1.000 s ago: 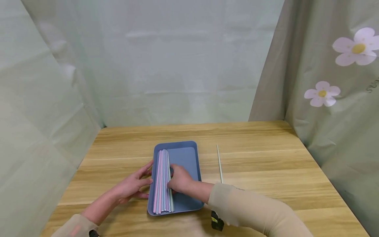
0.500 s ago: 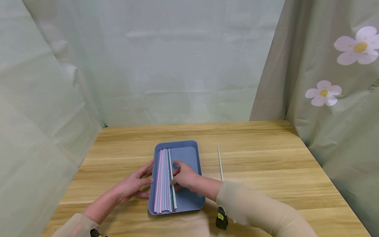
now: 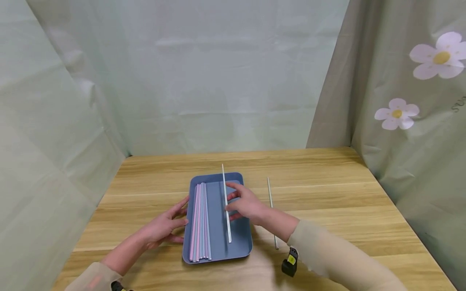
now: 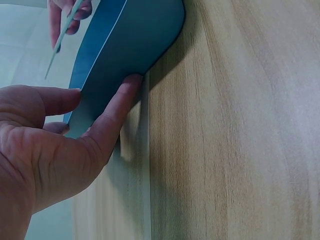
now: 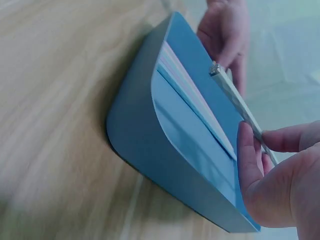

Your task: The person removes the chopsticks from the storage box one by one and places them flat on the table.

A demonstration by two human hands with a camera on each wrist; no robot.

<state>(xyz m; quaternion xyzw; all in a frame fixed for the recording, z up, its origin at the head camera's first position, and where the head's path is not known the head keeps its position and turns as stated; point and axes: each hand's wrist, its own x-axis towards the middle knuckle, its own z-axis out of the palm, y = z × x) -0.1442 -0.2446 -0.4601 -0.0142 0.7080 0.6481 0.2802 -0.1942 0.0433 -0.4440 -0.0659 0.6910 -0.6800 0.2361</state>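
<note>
My right hand point(image 3: 250, 205) pinches a pale green chopstick point(image 3: 228, 229) between thumb and fingers, above the right half of the blue-grey tray point(image 3: 238, 244). In the right wrist view the chopstick's thick, squared end point(image 5: 220, 75) points away from the fingertips. Pink, blue and lilac chopsticks point(image 3: 199, 226) lie side by side lengthwise along the tray's left side. My left hand point(image 3: 160, 229) rests against the tray's left wall, its fingers spread and fairly straight; in the left wrist view one finger point(image 4: 117, 107) touches the wall low down, near the table.
Another pale green chopstick point(image 3: 270, 194) lies on the wooden table point(image 3: 327, 202) right of the tray, partly hidden by my right forearm. Pale sheeting point(image 3: 233, 81) hangs behind the table, and a flowered curtain point(image 3: 407, 161) on the right.
The right hand has drawn a pale green chopstick away from the row, moved it rightward and lifted it above the tray. The left hand has stayed in place.
</note>
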